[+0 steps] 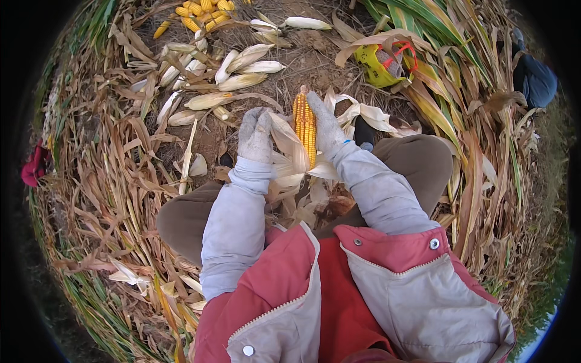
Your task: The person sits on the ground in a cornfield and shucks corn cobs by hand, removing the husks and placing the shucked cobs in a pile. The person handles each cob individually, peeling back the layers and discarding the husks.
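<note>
An ear of yellow corn (305, 129), its kernels bare, stands between my hands with its tip pointing away from me. Pale husk leaves (290, 145) are peeled back and spread around its base. My left hand (255, 134), in a dusty grey glove, has its fingers closed on the edge of a husk leaf to the left of the ear. On the ear's right side lies my gloved right hand (325, 122), its fingers along the kernels; the thumb's exact place is hard to see. Loose husks hang by my right wrist.
Several ears in husk (243, 68) lie on the soil ahead, with a heap of husked yellow ears (204, 13) farther off. A yellow plastic bag (379, 66) with red handles sits at upper right. Dry corn stalks (131, 168) flank both sides. A person's blue-clad part (538, 81) shows far right.
</note>
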The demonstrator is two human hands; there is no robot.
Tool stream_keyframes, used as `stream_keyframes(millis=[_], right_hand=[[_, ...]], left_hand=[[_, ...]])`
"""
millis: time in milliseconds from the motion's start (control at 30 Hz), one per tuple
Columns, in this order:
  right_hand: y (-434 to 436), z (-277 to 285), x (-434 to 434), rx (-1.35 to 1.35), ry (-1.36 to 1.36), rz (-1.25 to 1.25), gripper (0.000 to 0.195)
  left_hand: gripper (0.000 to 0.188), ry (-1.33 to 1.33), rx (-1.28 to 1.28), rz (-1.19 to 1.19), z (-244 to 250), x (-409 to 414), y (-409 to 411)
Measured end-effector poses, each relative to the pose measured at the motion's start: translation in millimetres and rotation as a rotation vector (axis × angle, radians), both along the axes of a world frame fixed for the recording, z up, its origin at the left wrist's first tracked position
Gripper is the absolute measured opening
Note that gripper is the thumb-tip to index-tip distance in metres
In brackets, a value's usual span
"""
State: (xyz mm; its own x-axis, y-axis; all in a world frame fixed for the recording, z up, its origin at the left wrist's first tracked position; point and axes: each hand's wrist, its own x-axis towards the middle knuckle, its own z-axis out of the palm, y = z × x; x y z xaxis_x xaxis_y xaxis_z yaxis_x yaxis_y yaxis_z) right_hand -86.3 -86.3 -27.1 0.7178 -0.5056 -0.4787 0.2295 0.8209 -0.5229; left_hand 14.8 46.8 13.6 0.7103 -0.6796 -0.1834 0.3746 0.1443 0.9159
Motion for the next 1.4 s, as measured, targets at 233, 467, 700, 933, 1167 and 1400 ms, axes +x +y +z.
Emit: stream_keyframes(millis=[233,467,700,933,1167,1400], right_hand=[[-46,-3,-10,0.093,-0.063,-0.353,0.056],[-55,-25,-11,-0.124,-0.010,-0.454,0.056],[-13,-1,5,-0.241,-0.101,-0.302,0.036],[-19,10,1,-0.209,-0.106,-0.257,0.040],[2,29,5,-0.296,-0.003,-0.114,0.033],[3,32,-2,-0.543,0.165,-0.119,0.038]], left_hand=[[0.035,-0.301,0.512,-0.478,11,29,29],[0.046,-1.079,0.768,-0.226,7,22,15],[0.072,-0.588,0.523,-0.512,-25,-31,-16],[0.051,-1.148,0.510,-0.780,-85,-23,-15],[0.045,-0.826,0.497,-0.566,-82,-36,-10],[0.040,-0.800,0.646,-0.581,-48,-51,-14]])
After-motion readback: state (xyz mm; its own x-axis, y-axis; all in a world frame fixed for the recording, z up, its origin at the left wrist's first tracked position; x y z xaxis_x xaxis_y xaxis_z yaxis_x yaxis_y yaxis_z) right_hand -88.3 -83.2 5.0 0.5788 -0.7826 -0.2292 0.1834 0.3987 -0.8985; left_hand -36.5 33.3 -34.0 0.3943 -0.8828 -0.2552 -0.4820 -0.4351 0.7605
